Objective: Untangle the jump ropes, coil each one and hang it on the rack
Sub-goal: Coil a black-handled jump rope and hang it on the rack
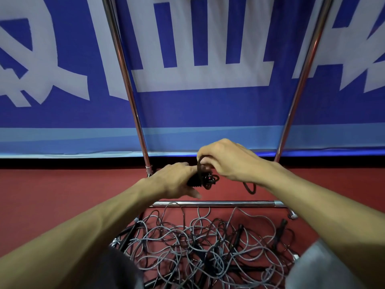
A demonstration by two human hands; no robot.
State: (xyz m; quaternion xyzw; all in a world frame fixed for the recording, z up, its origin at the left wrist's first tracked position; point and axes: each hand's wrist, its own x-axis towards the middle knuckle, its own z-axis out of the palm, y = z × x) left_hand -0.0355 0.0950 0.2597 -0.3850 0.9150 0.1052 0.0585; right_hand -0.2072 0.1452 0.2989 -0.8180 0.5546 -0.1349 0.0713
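Note:
My left hand (175, 180) grips the black handles of a dark jump rope (206, 180), whose cord is bunched in a small coil just past my fingers. My right hand (227, 159) pinches a loop of that same cord above the coil, and a short end hangs below my right wrist. Both hands are in front of the chrome rack (216, 204), above its low crossbar. A tangled pile of grey and black jump ropes (204, 245) lies on the red floor beneath my arms, with several black handles sticking out.
The rack's two chrome uprights (125, 80) rise on either side of my hands, spreading apart toward the top. Behind them hangs a blue banner (187, 113) with large white characters. My knees in grey trousers (318, 268) frame the pile.

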